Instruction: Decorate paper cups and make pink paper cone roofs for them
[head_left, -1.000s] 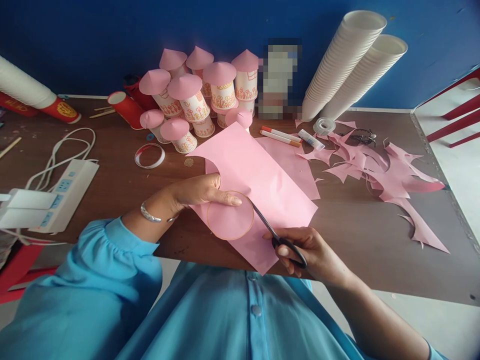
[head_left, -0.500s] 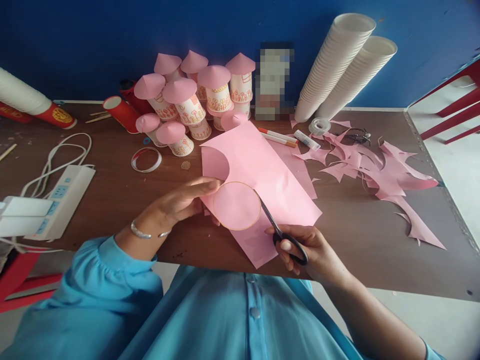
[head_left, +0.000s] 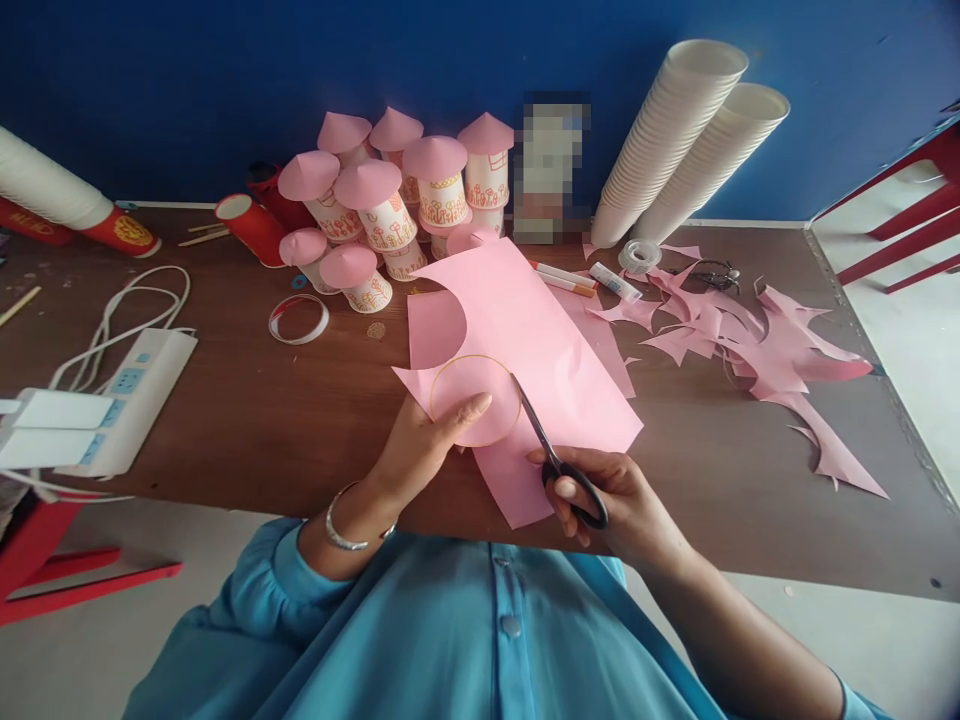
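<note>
At the near edge of the brown table (head_left: 247, 420), the left hand (head_left: 420, 445) pinches the pink paper sheet (head_left: 555, 350), thumb pressed on top inside a pencilled circle (head_left: 475, 400), the other fingers hidden beneath. The right hand (head_left: 611, 495) is closed through the loops of black scissors (head_left: 551, 455); the blade tip meets the circle's line at about 2 o'clock. The sheet lies slanted between both hands, its far corner reaching toward 12 o'clock. A half-round notch is cut from its edge at 11 o'clock from the circle.

Outward from the hands:
- At 11 to 12 o'clock, decorated paper cups (head_left: 390, 215) stand upside down in a cluster, each capped with a pink cone.
- At 10 o'clock, a red cup (head_left: 247, 222) lies on its side, white interior showing; a tape ring (head_left: 298, 318) lies flat nearby.
- At 9 o'clock, a white power strip (head_left: 112, 400) with coiled cable.
- At 1 o'clock, two long stacks of white cups (head_left: 675, 140), nested one in another, lean against the blue wall, mouths upward.
- At 2 o'clock, markers (head_left: 562, 275), a glue stick (head_left: 613, 282) and pink offcuts (head_left: 750, 340).
</note>
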